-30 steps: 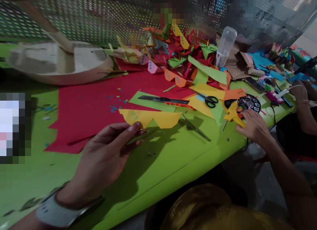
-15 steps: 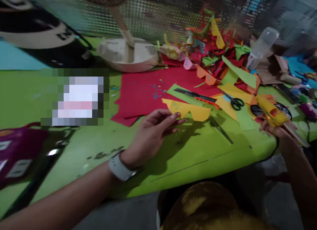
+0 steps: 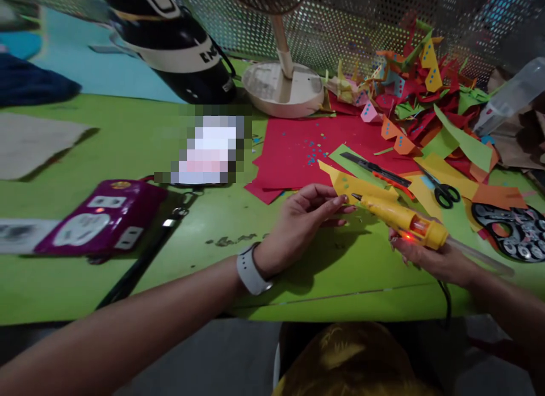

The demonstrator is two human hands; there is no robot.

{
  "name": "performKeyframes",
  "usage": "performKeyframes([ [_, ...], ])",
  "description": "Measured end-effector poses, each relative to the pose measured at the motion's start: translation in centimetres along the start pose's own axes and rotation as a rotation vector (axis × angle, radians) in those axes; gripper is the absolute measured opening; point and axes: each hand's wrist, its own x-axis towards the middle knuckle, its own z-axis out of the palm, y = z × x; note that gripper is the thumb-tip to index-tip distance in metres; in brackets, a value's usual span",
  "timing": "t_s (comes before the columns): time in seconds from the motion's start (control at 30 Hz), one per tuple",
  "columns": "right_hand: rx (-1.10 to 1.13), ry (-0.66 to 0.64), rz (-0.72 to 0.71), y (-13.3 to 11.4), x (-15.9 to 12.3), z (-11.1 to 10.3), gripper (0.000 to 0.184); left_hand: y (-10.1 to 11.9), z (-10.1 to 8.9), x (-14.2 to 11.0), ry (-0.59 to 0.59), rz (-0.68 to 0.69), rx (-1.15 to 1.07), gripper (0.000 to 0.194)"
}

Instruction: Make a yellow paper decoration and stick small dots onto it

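Note:
Between the thumb and fingers of my left hand [image 3: 313,222] is a yellow paper cutout [image 3: 347,183] with a notched edge, held just above the table. My right hand [image 3: 430,259] grips a yellow hot glue gun [image 3: 404,220], whose small red light is lit. The gun's dark nozzle points left, close to the cutout and my left fingertips; I cannot tell whether it touches. A clear glue stick [image 3: 481,257] sticks out of the back of the gun. The gun covers part of the cutout. Behind them lie a utility knife [image 3: 374,171] and black-handled scissors [image 3: 443,191].
Red paper sheets [image 3: 289,151] with small blue bits lie beyond my hands. A heap of coloured cutouts [image 3: 409,95] is at back right, a fan base [image 3: 283,92] and a dark bottle [image 3: 179,49] behind. A purple power strip [image 3: 102,220] sits left.
My right hand has picked up the glue gun from the right side and brought it to the yellow cutout. The view has swung left, showing the bottle and power strip.

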Motion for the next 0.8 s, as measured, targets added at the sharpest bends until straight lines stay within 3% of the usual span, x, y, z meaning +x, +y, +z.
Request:
performKeyframes([
  [0.17, 0.119, -0.013, 0.031, 1.12, -0.21, 0.63, 0.027, -0.17, -0.02, -0.03, 0.011, 0.010, 0.018, 0.036],
  [0.8, 0.069, 0.018, -0.006, 0.39, -0.08, 1.04, 0.021, -0.35, 0.05, -0.28, -0.004, 0.024, 0.023, 0.035],
])
